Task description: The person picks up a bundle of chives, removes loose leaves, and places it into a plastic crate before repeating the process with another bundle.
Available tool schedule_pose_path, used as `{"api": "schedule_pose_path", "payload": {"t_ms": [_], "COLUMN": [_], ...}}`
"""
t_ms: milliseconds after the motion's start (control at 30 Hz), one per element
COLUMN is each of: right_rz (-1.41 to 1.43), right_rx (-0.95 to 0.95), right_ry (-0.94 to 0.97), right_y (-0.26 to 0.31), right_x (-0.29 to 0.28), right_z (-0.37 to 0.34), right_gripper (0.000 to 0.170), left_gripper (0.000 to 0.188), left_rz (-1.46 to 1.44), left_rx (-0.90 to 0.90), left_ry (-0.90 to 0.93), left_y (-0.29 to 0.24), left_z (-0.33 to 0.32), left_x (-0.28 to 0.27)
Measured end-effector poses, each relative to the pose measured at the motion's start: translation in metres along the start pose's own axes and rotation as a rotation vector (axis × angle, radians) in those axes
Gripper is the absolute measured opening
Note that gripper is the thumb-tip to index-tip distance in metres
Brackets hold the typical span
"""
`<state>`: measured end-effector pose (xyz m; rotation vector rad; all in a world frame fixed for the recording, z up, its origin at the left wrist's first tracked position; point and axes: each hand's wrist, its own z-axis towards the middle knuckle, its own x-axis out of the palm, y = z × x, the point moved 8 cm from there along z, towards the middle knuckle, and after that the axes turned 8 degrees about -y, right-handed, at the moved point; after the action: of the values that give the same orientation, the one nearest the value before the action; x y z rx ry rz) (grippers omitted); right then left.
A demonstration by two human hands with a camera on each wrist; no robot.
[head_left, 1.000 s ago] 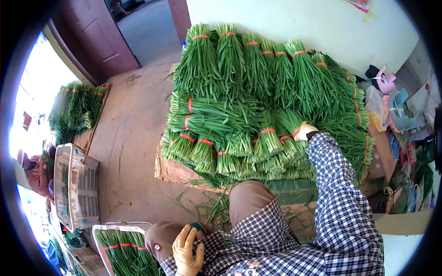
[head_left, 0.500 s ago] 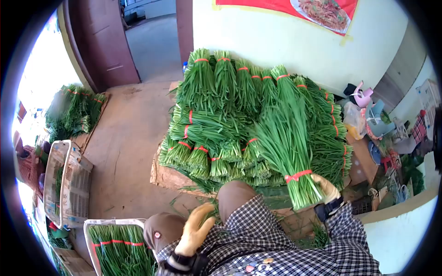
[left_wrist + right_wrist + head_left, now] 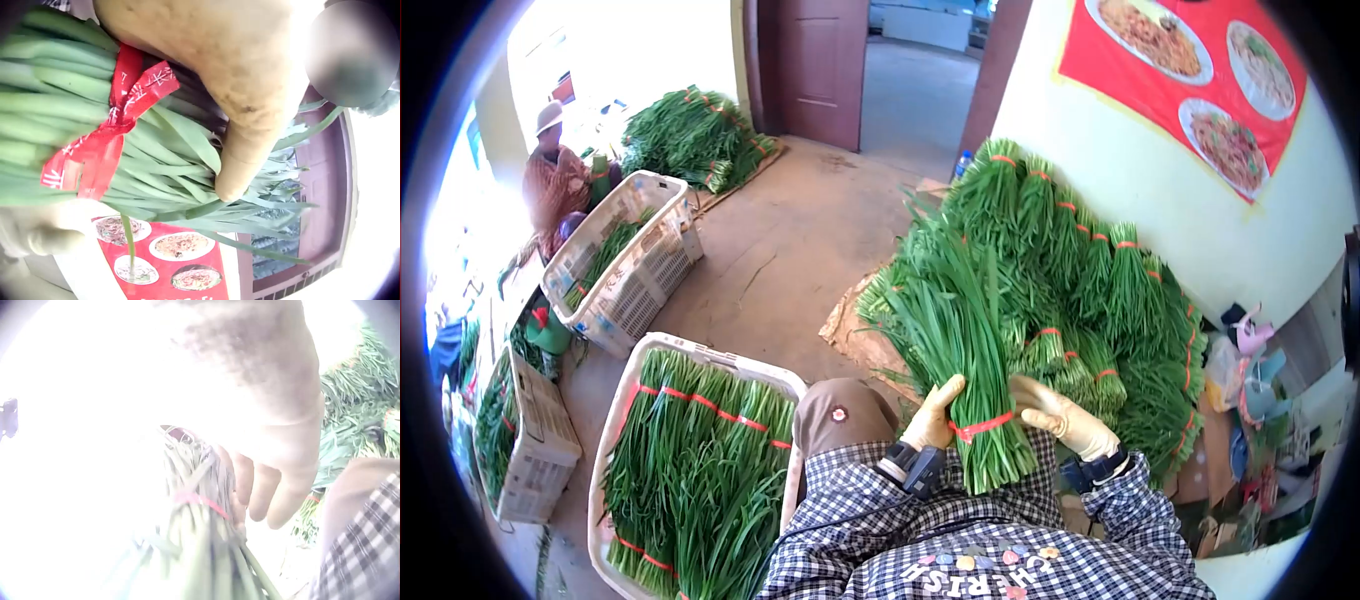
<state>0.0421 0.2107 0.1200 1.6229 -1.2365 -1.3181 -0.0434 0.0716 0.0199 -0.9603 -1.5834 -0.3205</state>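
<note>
A bundle of garlic chives (image 3: pixel 960 330) stands upright in front of my body, leaf tips away from me and cut stems toward me. My gloved left hand (image 3: pixel 935 412) grips it just above its red tape (image 3: pixel 983 427); in the left wrist view the thumb (image 3: pixel 240 165) lies across the leaves and the tape shows white printing. My gloved right hand (image 3: pixel 1072 420), slightly blurred, is at the bundle's right side with its fingers extended. The overexposed right wrist view shows its fingers (image 3: pixel 269 490) close beside the stems.
Taped chive bundles are stacked in a large pile (image 3: pixel 1090 290) against the wall. At my left stands a white crate (image 3: pixel 730 361) filled with bundles. Beyond it are another crate (image 3: pixel 645 290), a seated person (image 3: pixel 555 190) and a heap of greens (image 3: pixel 685 135) near the doorway.
The right hand took a bundle off the pile and brought it to my lap. The left hand rose and took hold of it; the right has let go. The head view turned left.
</note>
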Motion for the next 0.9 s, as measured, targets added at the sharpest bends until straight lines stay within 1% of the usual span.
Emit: {"api": "schedule_pose_path", "payload": {"t_ms": [33,67,100,133,167,200,233,267,333,367,400,433,467,500,533,600,633,667,733,767,833,867,900], "right_rz": [0.102,0.087,0.069,0.051,-0.036,-0.159,-0.139,-0.116,0.176,0.119,0.118,0.185,0.252,0.047,0.045,-0.132,-0.152,-0.152,-0.117,-0.115,0.056,0.058,0.204], "right_rx": [0.002,-0.009,-0.036,-0.064,-0.162,-0.311,-0.241,-0.169,-0.258,-0.254,-0.255,-0.262,-0.268,-0.357,-0.354,-0.33,-0.38,-0.376,-0.312,-0.309,-0.225,-0.225,-0.256], "right_ry": [0.041,0.043,-0.033,-0.112,-0.169,-0.318,-0.287,-0.256,-0.373,-0.457,-0.459,-0.432,-0.406,-0.476,-0.48,-0.517,-0.515,-0.517,-0.508,-0.509,-0.458,-0.459,-0.407], "right_y": [-0.003,0.004,0.012,0.02,0.018,0.025,0.042,0.057,0.053,0.049,0.045,0.041,0.042,0.05,0.05,0.055,0.055,0.056,0.055,0.06,0.063,0.061,0.058], "right_x": [-0.007,-0.004,-0.004,-0.005,-0.002,0.001,0.012,0.022,0.021,0.014,0.012,0.011,0.011,0.007,0.005,0.002,0.0,0.001,0.0,0.001,0.006,0.007,0.011], "right_z": [0.007,0.014,0.022,0.031,0.05,0.061,0.069,0.076,0.09,0.091,0.091,0.091,0.09,0.085,0.083,0.076,0.075,0.074,0.071,0.07,0.074,0.08,0.088], "right_gripper": [0.104,0.104,0.104,0.105,0.12,0.112,0.106,0.101,0.086,0.071,0.071,0.053,0.037,0.025,0.025,0.024,0.026,0.026,0.027,0.027,0.042,0.042,0.049], "left_gripper": [0.055,0.06,0.07,0.073,0.074,0.076,0.079,0.077,0.071,0.068,0.065,0.063,0.06,0.057,0.054,0.053,0.052,0.052,0.053,0.053,0.058,0.058,0.062], "left_rz": [0.042,0.084,0.109,0.161,0.195,0.231,0.282,0.378,0.434,0.366,0.297,0.24,0.25,0.256,0.262,0.23,0.2,0.2,0.211,0.212,0.251,0.252,0.394], "left_rx": [0.081,0.157,0.167,0.233,0.272,0.311,0.339,0.391,0.446,0.396,0.346,0.342,0.371,0.382,0.392,0.373,0.359,0.355,0.357,0.354,0.32,0.32,0.468], "left_ry": [-0.005,-0.011,-0.04,-0.035,-0.021,-0.008,0.0,0.004,0.001,-0.014,-0.032,-0.04,-0.048,-0.055,-0.062,-0.079,-0.101,-0.102,-0.091,-0.091,-0.06,-0.06,-0.013], "left_y": [-0.007,-0.016,-0.019,-0.025,-0.03,-0.034,-0.034,-0.036,-0.036,-0.037,-0.039,-0.043,-0.048,-0.051,-0.052,-0.051,-0.05,-0.049,-0.049,-0.049,-0.047,-0.047,-0.053], "left_z": [0.003,0.004,0.004,0.004,0.0,-0.004,-0.003,-0.005,-0.004,-0.004,-0.005,-0.005,-0.004,-0.001,0.001,0.002,0.002,0.003,0.004,0.004,0.004,0.002,-0.006], "left_x": [-0.007,-0.007,-0.01,-0.008,-0.001,0.006,0.006,0.007,0.002,0.0,-0.004,-0.005,-0.009,-0.013,-0.016,-0.018,-0.02,-0.021,-0.022,-0.023,-0.02,-0.014,0.003]}}
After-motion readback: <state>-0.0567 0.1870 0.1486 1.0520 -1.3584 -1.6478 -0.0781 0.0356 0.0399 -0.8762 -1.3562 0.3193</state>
